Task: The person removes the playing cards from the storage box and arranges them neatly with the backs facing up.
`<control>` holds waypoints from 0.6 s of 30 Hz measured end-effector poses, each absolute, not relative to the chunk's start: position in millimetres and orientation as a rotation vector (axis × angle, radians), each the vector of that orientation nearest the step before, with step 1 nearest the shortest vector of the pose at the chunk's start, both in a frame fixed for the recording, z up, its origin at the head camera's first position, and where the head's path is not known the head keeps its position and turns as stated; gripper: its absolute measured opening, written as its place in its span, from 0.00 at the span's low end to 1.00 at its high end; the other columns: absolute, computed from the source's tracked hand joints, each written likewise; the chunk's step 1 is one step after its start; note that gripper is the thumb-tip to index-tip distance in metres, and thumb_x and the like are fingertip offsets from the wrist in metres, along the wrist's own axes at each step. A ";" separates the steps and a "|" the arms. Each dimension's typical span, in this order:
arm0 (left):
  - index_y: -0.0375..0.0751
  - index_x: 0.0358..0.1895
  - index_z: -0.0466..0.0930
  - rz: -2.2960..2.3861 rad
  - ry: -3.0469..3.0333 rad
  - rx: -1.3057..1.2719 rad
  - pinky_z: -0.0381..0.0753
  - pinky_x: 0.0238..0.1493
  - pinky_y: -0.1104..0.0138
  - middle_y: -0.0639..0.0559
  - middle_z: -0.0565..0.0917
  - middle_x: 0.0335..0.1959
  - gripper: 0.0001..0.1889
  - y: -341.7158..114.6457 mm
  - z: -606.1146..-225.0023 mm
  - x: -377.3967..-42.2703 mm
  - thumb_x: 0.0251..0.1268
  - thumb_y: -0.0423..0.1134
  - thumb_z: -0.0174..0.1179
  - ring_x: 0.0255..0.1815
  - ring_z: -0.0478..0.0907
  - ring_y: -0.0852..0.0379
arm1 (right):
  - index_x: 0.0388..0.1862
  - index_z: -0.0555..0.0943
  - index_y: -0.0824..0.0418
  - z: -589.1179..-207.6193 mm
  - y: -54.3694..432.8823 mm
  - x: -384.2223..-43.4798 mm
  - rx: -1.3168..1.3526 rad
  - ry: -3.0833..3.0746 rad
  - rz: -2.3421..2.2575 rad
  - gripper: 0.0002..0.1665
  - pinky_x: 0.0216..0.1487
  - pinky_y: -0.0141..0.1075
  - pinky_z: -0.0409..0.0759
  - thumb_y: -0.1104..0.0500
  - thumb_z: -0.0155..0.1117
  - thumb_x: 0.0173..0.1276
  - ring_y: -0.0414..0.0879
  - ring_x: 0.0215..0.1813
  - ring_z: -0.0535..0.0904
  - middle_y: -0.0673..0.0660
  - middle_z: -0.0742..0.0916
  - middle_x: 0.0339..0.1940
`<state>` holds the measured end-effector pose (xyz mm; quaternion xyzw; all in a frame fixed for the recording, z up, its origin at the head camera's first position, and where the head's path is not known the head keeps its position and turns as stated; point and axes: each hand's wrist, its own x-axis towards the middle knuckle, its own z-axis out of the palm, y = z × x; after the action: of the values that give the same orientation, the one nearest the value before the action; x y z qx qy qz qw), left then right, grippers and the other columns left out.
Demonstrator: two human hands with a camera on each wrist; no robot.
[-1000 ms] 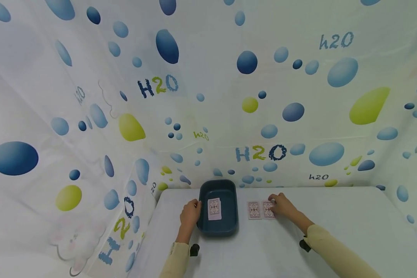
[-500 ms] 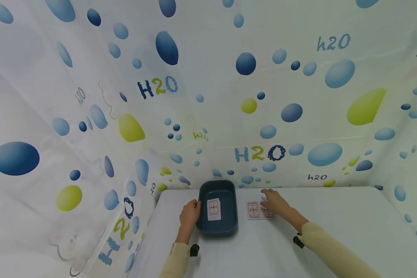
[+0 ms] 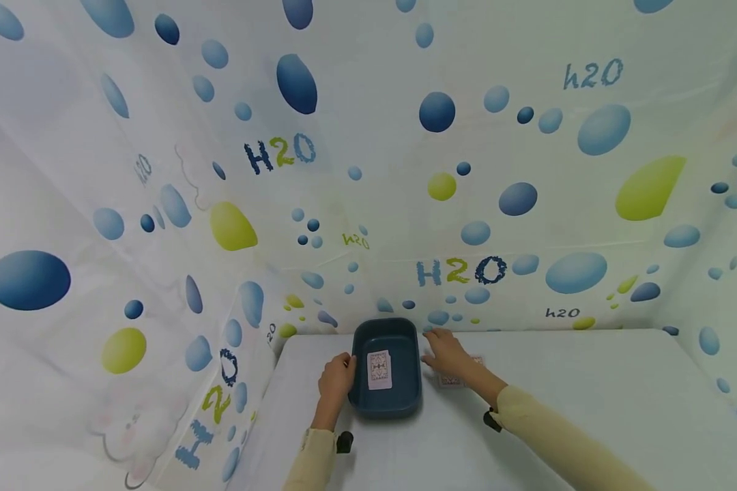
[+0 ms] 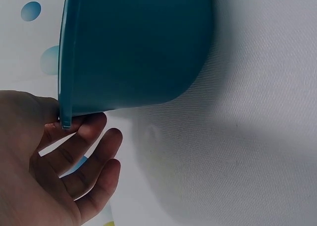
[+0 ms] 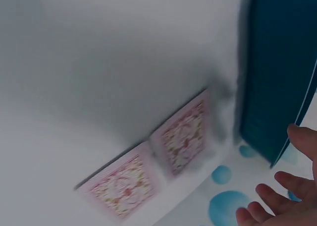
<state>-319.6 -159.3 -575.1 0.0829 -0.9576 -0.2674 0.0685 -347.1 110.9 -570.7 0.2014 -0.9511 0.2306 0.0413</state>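
Observation:
A dark teal plastic bin (image 3: pixel 385 409) stands on the white table, with patterned playing cards (image 3: pixel 379 369) lying face down inside it. My left hand (image 3: pixel 336 376) pinches the bin's left rim between thumb and index finger; the other fingers curve loosely below the rim in the left wrist view. Close to the bin's right side, my right hand (image 3: pixel 448 354) hovers with fingers spread and nothing in them. Beneath it, two piles of red-backed playing cards lie side by side, the left pile (image 5: pixel 183 137) nearer the bin and the right pile (image 5: pixel 124 186) beyond; the head view shows them partly covered.
A white curtain (image 3: pixel 393 204) printed with blue and green drops hangs behind and beside the table. The white tablecloth (image 3: pixel 589 395) stretches to the right of the cards. A dark wrist camera (image 3: pixel 344 442) sits under the left sleeve.
My right hand has moved left from the right-hand card pile to the bin's right side, its fingers off the cards. The left hand, the bin and both piles have stayed put.

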 end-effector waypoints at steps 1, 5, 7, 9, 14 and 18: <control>0.43 0.28 0.76 -0.808 -2.884 0.248 0.64 0.21 0.63 0.51 0.74 0.20 0.13 -159.4 -575.2 -320.1 0.70 0.45 0.53 0.19 0.69 0.55 | 0.62 0.70 0.68 -569.3 106.9 -347.7 0.629 -2.896 0.694 0.33 0.60 0.57 0.66 0.55 0.67 0.62 0.64 0.64 0.66 0.68 0.74 0.61; 0.43 0.28 0.76 -0.822 -2.888 0.238 0.65 0.21 0.63 0.51 0.74 0.20 0.14 -163.1 -576.5 -321.1 0.71 0.46 0.52 0.20 0.69 0.55 | 0.62 0.70 0.68 -564.1 88.3 -349.5 0.660 -2.868 0.639 0.33 0.61 0.56 0.65 0.53 0.67 0.63 0.63 0.65 0.66 0.68 0.74 0.61; 0.43 0.28 0.76 -0.823 -2.894 0.234 0.65 0.21 0.64 0.52 0.74 0.20 0.14 -164.0 -577.3 -321.8 0.71 0.46 0.52 0.20 0.69 0.55 | 0.62 0.70 0.67 -561.4 79.4 -351.1 0.687 -2.858 0.625 0.34 0.62 0.54 0.65 0.52 0.67 0.63 0.62 0.65 0.66 0.67 0.74 0.61; 0.44 0.28 0.76 -0.820 -2.898 0.239 0.64 0.21 0.64 0.52 0.73 0.20 0.14 -164.1 -578.1 -322.6 0.71 0.46 0.52 0.19 0.69 0.55 | 0.62 0.70 0.67 -558.3 70.4 -352.4 0.726 -2.851 0.611 0.34 0.63 0.53 0.64 0.52 0.67 0.63 0.62 0.65 0.66 0.67 0.74 0.61; 0.44 0.26 0.74 -0.817 -2.883 0.228 0.64 0.20 0.63 0.52 0.73 0.19 0.14 -163.9 -578.8 -322.1 0.70 0.46 0.53 0.19 0.68 0.55 | 0.62 0.70 0.67 -553.5 45.9 -353.8 0.805 -2.848 0.581 0.33 0.63 0.53 0.65 0.52 0.67 0.63 0.61 0.65 0.66 0.66 0.74 0.60; 0.45 0.25 0.74 -0.799 -2.880 0.220 0.63 0.20 0.63 0.52 0.73 0.19 0.14 -163.1 -579.8 -321.9 0.70 0.46 0.52 0.19 0.68 0.55 | 0.63 0.69 0.66 -553.7 25.8 -354.1 0.781 -2.916 0.574 0.33 0.62 0.54 0.66 0.52 0.67 0.63 0.61 0.66 0.65 0.66 0.73 0.62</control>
<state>-321.9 -163.1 -579.8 0.0733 -0.9585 -0.2658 0.0721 -354.1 25.8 -553.7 0.2540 -0.9484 0.1867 0.0346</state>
